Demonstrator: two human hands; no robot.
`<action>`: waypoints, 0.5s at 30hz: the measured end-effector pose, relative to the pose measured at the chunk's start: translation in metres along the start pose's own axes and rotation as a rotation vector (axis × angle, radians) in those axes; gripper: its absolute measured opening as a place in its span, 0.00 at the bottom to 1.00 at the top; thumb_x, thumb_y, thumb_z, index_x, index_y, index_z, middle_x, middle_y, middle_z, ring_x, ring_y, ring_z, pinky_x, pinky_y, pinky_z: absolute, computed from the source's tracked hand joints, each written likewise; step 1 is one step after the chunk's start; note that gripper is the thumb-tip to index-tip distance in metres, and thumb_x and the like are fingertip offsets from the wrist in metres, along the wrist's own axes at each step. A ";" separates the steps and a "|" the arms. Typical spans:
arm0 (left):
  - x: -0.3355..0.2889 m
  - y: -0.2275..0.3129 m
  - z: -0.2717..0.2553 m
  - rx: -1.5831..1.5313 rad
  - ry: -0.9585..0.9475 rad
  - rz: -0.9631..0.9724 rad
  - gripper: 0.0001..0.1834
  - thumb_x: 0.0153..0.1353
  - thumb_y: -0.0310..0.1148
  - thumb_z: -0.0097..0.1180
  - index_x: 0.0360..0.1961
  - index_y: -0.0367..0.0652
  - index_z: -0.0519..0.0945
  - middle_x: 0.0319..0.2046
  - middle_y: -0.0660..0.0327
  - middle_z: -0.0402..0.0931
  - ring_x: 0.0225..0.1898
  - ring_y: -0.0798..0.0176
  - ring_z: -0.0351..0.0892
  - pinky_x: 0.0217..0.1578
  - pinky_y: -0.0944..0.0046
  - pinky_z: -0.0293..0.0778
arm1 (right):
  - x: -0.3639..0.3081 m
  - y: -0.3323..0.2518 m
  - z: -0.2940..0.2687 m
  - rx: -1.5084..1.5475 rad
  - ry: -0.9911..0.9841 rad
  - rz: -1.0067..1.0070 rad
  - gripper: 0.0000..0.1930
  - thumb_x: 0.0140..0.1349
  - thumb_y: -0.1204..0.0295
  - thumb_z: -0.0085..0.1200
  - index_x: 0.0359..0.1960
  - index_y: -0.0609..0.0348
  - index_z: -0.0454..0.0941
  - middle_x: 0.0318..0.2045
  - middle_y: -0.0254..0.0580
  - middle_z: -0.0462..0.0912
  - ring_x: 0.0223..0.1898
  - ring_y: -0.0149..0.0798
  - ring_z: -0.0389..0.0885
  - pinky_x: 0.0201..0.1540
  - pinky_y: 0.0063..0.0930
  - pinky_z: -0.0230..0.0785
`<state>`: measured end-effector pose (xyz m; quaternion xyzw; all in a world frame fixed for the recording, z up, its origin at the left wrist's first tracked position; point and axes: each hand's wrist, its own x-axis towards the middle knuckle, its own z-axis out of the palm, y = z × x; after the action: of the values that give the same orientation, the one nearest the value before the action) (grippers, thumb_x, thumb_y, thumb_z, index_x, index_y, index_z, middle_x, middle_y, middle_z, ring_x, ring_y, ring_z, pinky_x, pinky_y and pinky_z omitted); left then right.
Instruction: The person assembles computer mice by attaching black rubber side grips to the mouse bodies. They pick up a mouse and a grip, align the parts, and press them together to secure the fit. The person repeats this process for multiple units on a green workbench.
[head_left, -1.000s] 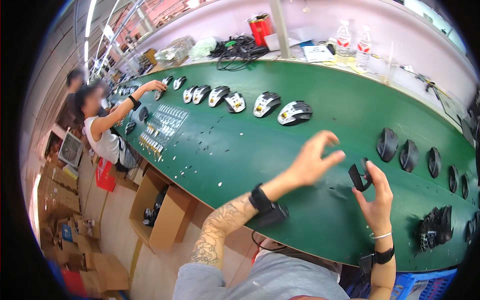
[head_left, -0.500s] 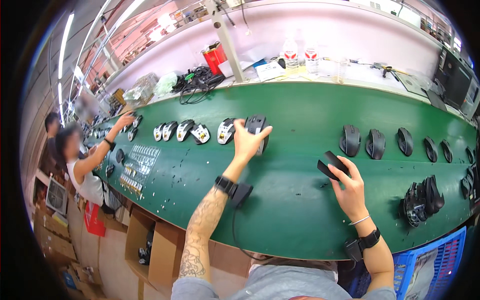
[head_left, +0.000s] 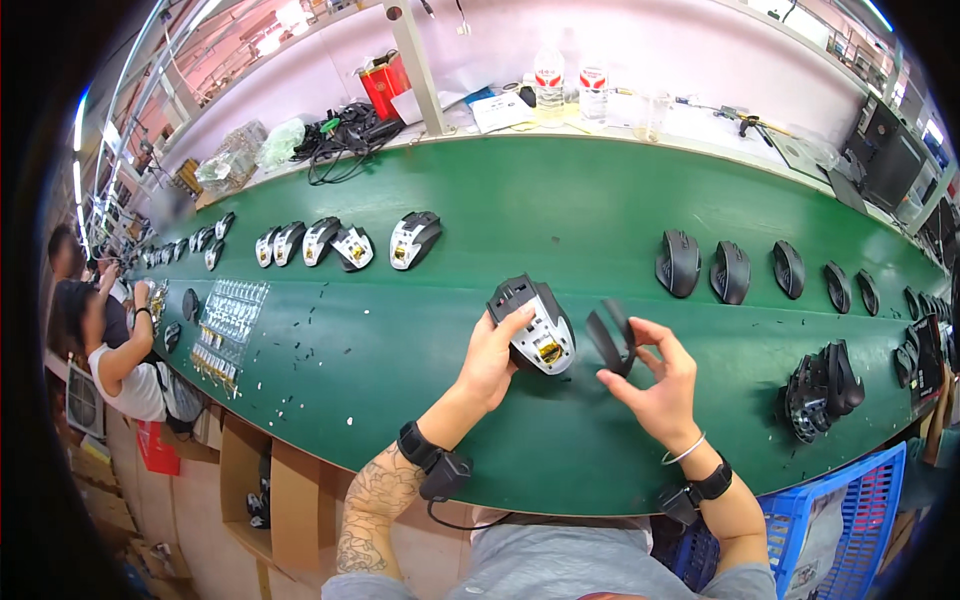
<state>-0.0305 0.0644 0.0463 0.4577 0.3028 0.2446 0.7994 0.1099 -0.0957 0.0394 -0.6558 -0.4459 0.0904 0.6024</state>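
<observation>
My left hand [head_left: 485,368] grips a partly built computer mouse [head_left: 547,330] over the middle of the bench. Its black front points away, and the grey-white inner shell with a yellow patch is exposed. Just right of it, my right hand [head_left: 662,388] is closed on a black curved mouse cover [head_left: 618,345], pinched between thumb and fingers. The cover looks like two blades and is slightly blurred; I cannot tell whether it is one piece or two. Cover and mouse are apart. Another uncovered mouse [head_left: 413,240] lies on the bench beyond my left hand.
More uncovered mice [head_left: 320,240] line the left of the green bench [head_left: 560,220]. Black mice [head_left: 678,264] stand in a row at right, with a stack of black covers [head_left: 825,390] nearer. Clear trays [head_left: 232,315] lie left, near a co-worker [head_left: 130,360]. A blue crate [head_left: 840,530] stands below right.
My left hand has lifted the mouse from the row, brought it nearer and tilted it so its inner shell shows. My right hand has moved slightly left and turned the cover more upright.
</observation>
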 end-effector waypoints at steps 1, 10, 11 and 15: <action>-0.001 -0.003 0.002 0.009 0.004 0.026 0.21 0.64 0.45 0.50 0.52 0.45 0.67 0.44 0.62 0.75 0.45 0.65 0.78 0.40 0.60 0.79 | -0.002 0.000 0.003 -0.012 -0.017 -0.040 0.30 0.43 0.70 0.72 0.49 0.67 0.74 0.41 0.46 0.80 0.44 0.37 0.79 0.45 0.29 0.76; -0.018 -0.044 0.017 -0.081 -0.180 0.123 0.18 0.72 0.46 0.33 0.52 0.45 0.56 0.51 0.55 0.65 0.52 0.61 0.72 0.51 0.58 0.72 | -0.017 -0.001 0.023 -0.126 0.056 -0.105 0.28 0.39 0.68 0.74 0.42 0.65 0.77 0.40 0.47 0.80 0.40 0.44 0.80 0.43 0.31 0.74; -0.020 -0.044 0.020 -0.058 -0.190 0.130 0.20 0.71 0.45 0.33 0.55 0.42 0.53 0.53 0.54 0.63 0.55 0.61 0.69 0.54 0.59 0.68 | -0.016 0.002 0.022 -0.130 0.051 -0.120 0.28 0.39 0.68 0.74 0.42 0.65 0.77 0.40 0.47 0.80 0.41 0.44 0.80 0.43 0.32 0.74; -0.025 -0.053 0.023 0.082 -0.204 0.264 0.24 0.69 0.40 0.40 0.57 0.36 0.51 0.52 0.52 0.63 0.57 0.63 0.64 0.58 0.61 0.62 | -0.012 -0.006 0.017 -0.207 0.018 -0.192 0.27 0.38 0.68 0.74 0.41 0.65 0.77 0.41 0.47 0.80 0.41 0.45 0.80 0.43 0.33 0.74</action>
<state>-0.0252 0.0099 0.0150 0.5483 0.1668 0.2872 0.7675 0.0892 -0.0924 0.0356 -0.6697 -0.5080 -0.0200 0.5413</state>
